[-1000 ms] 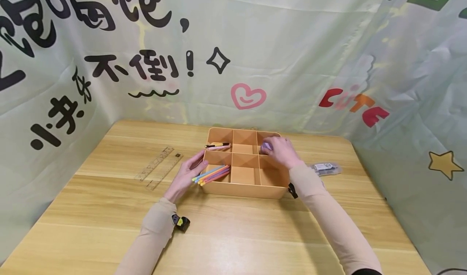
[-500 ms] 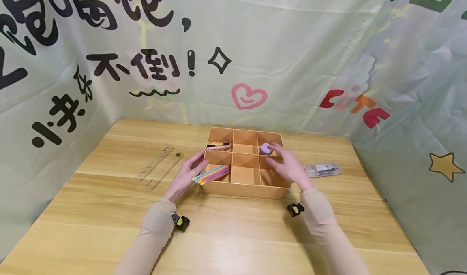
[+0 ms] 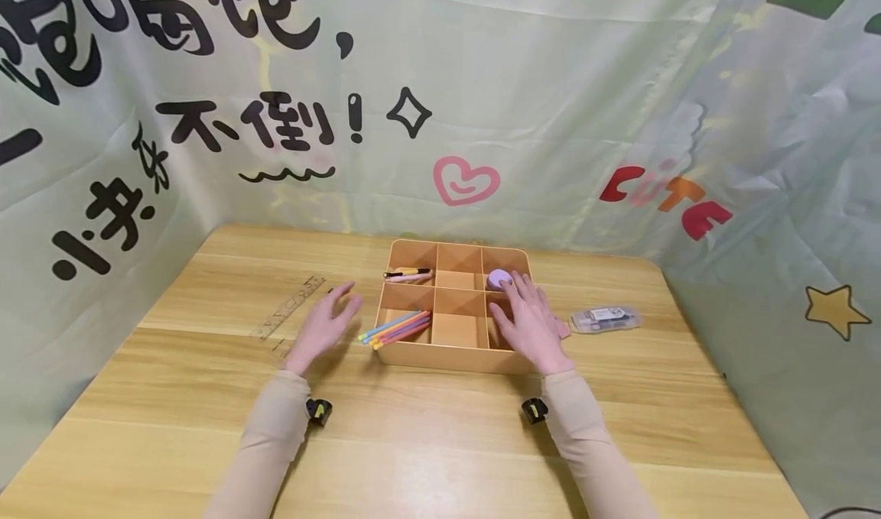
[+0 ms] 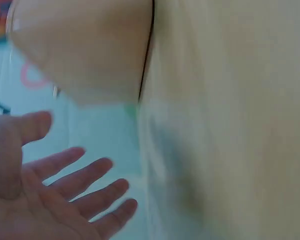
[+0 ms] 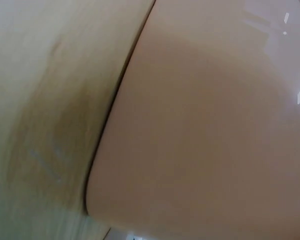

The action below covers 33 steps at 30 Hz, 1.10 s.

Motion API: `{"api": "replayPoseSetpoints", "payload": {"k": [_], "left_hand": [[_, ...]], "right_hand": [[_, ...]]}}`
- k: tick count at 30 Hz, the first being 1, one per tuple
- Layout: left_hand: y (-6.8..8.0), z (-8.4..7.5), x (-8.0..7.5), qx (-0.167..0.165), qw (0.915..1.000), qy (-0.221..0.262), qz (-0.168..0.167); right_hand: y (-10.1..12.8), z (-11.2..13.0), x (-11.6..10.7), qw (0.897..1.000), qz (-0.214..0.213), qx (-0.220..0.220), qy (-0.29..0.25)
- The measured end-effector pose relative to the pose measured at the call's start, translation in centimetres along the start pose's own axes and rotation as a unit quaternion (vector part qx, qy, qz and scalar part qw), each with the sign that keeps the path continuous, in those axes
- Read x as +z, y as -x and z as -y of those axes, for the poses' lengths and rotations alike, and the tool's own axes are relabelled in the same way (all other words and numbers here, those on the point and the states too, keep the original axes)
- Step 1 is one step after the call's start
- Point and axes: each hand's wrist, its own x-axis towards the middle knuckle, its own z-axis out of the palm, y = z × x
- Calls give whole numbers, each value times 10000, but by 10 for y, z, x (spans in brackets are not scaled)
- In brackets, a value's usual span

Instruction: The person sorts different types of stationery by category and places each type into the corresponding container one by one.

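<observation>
A tan organizer box [image 3: 454, 357] with several compartments stands on the table. My left hand [image 3: 321, 329] is off its left side, beside two clear rulers [image 3: 292, 307]; in the left wrist view the hand's fingers [image 4: 85, 177] are spread and hold nothing. My right hand [image 3: 531, 326] is over the box's right side, fingers extended, covering part of the front right compartment. Its fingertips are close to a round purple object [image 3: 499, 279] in the back right compartment. Markers with colored ends [image 3: 395, 329] lean out of the front left compartment, and pens [image 3: 408, 274] lie behind them.
To the right of the box lies a clear pencil case [image 3: 606, 319] with a white label. A small pink piece [image 3: 563, 328] shows beside my right hand. A printed cloth [image 3: 551, 106] hangs behind and beside the wooden table [image 3: 427, 442].
My right hand has let go of the purple object in the back right compartment and drawn back toward me. My left hand has left the box's left side and moved left toward the rulers.
</observation>
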Motion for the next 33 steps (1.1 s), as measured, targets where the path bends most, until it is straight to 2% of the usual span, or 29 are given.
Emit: {"api": "replayPoseSetpoints", "payload": {"k": [7,13,18,25,33], "left_hand": [[12,18,-41,-428,9968,-672,101],[17,31,-59,-820,9918,-966,190],[19,33,-63,-942,9900,-1030,189],[21,33,-59,-1038,9879,-1142,155],[22,35,-58,-1291,9783,-1619,108]], "right_hand": [[2,-2,-1,9992,-156,219,-283],[3,-3,-1,9983,-207,340,-418],[2,-2,0,9983,-227,354,-395],[2,-1,1,9981,-218,353,-465],[3,-3,2,9979,-260,349,-486]]}}
